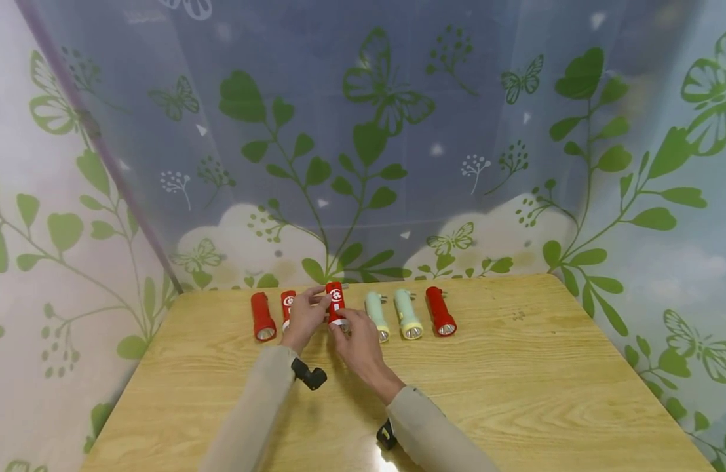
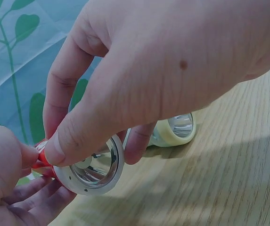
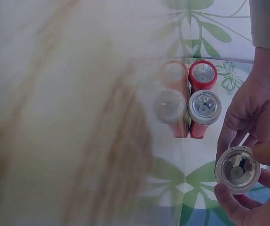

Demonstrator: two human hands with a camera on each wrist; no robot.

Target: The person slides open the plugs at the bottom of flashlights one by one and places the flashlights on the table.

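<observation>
Both my hands hold a red flashlight (image 1: 335, 296) with a white printed emblem and a white head ring, at the back of the table. My left hand (image 1: 306, 319) grips its body from the left side. Coming from the right, my right hand (image 1: 360, 344) has thumb and fingers around the head end, by the white ring. In the left wrist view the lens end of this flashlight (image 2: 97, 175) points toward the camera, with the right thumb pressed beside the ring. Partly behind my left hand stands a matching red flashlight (image 1: 288, 301).
A plain red flashlight (image 1: 261, 316) is at the row's left end. To the right are a mint flashlight (image 1: 375, 311) with a cream rim, a second mint flashlight (image 1: 407, 314) and another red flashlight (image 1: 440, 312). A leaf-and-butterfly curtain (image 1: 363, 196) hangs behind the wooden table (image 1: 546, 380).
</observation>
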